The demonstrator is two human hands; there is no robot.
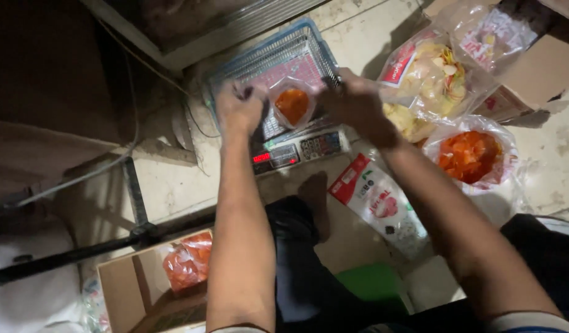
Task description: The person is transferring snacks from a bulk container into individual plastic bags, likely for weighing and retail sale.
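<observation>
Both grips closed on small bag (292, 105) (orange pieces), fingertips hidden, left hand (238, 110), right hand (352, 102)

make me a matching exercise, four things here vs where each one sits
Things:
1. small bag
2. big orange bag
3. cardboard box
4. scale display

Places:
A. floor, under the right forearm
B. between both hands, over the basket
C. bottom left, sealed orange bag inside
D. below the basket, red digits lit

Pairs: 1-B, 2-A, 3-C, 4-D
</observation>
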